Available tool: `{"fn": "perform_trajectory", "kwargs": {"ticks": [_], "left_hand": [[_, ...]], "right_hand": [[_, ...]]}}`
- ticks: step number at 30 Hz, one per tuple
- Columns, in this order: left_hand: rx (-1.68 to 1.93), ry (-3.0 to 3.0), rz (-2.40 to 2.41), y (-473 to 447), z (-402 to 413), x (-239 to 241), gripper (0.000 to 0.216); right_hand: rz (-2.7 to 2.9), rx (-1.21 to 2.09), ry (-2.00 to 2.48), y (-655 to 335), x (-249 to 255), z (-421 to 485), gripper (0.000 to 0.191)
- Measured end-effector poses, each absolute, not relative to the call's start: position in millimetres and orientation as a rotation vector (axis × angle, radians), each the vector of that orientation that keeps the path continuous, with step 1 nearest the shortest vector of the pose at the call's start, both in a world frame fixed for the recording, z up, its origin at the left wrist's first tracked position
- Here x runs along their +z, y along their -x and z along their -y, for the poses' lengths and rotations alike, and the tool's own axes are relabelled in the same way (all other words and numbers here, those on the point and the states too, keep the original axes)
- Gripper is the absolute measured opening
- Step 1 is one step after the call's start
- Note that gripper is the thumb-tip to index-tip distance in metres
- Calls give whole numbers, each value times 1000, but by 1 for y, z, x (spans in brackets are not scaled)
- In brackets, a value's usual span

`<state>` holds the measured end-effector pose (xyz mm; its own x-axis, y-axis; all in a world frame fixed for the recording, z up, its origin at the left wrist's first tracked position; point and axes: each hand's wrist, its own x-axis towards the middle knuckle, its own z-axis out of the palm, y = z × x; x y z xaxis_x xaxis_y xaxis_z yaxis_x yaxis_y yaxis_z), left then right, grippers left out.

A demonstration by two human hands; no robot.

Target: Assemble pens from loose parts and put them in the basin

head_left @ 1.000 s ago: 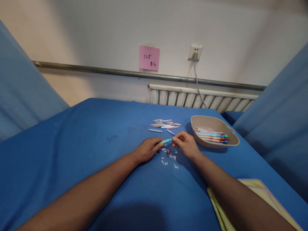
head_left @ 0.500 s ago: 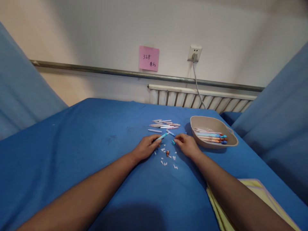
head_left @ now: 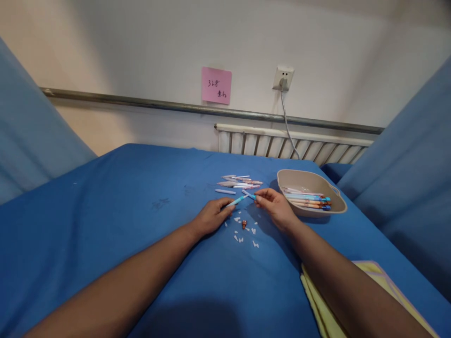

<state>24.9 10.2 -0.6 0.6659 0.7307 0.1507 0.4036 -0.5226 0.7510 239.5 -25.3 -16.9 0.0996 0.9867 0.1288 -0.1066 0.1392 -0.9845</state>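
My left hand (head_left: 215,215) is closed round a light blue pen (head_left: 237,201), its far end pointing up to the right. Facing it, my right hand (head_left: 274,206) pinches a small teal pen cap (head_left: 255,197), largely covered by the fingertips. The cap is close to the pen's end; whether they touch I cannot tell. Just behind lies a blue pen barrel (head_left: 246,193). A brown figure-shaped pen topper (head_left: 244,224) lies between the hands, among several small white tips (head_left: 253,231).
Loose pen parts (head_left: 239,183) lie in a pile farther back, with a lilac barrel (head_left: 225,191) in front. At right stands a beige basket (head_left: 310,176) of pens. A yellow cloth (head_left: 319,300) lies under my right forearm on the blue sheet (head_left: 116,202).
My right hand has moved up and slightly left with the teal cap, bringing it nearer the pen's end. The left hand keeps its hold, almost still.
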Motion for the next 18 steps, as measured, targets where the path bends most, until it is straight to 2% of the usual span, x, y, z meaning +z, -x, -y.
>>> {"fn": "perform_trajectory", "kwargs": {"ticks": [3,18], "left_hand": [[574,-2197,-877,-25,-10,-1,33],[548,-2271,-857,-25,-7,1,33]], "right_hand": [[1028,1176,986,-239,-11,28,30],[1145,1063,1077,-238,-13,27,24]]}}
